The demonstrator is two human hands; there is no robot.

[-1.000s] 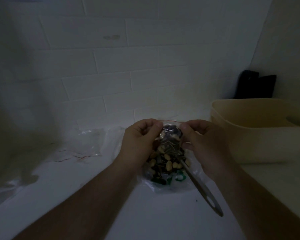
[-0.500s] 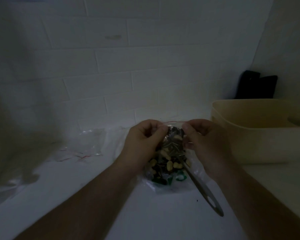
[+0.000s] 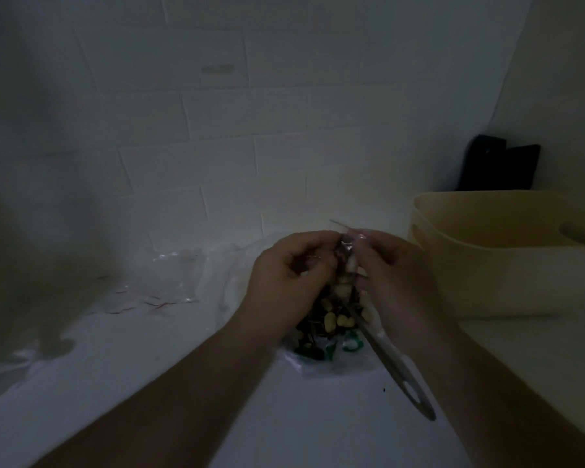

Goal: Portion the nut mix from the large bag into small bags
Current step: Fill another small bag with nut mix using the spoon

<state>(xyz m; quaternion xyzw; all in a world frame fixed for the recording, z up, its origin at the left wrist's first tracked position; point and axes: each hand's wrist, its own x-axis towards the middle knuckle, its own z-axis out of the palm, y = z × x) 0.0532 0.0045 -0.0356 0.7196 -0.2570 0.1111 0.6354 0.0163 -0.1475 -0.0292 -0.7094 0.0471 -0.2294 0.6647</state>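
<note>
The room is dim. A white tiled wall [image 3: 217, 130] stands behind a white table [image 3: 183, 383]. On the right side of the table sits a big cream tub [image 3: 507, 265] with a hole in its side for carrying. Something dark [image 3: 500, 167] leans on the wall behind the tub; I cannot tell what it is.

To the left, near the wall, lies a heap of clear small empty bags [image 3: 169, 282] with thin red lines on them.

In the middle of the table lies the large bag [image 3: 328, 346], clear with green marks on it. Pale nuts and dark bits show inside it. A long grey spoon handle [image 3: 399, 376] sticks out of it, pointing toward the person, with a hole near its end.

Just above the large bag, the two hands are close together, with fingers curled. The left hand [image 3: 284, 282] and the right hand [image 3: 392, 282] both pinch the top of a small bag [image 3: 347, 255]. The small bag is packed with nut mix and hangs between the fingers. A thin red strip [image 3: 340, 225] pokes up from its top.
</note>
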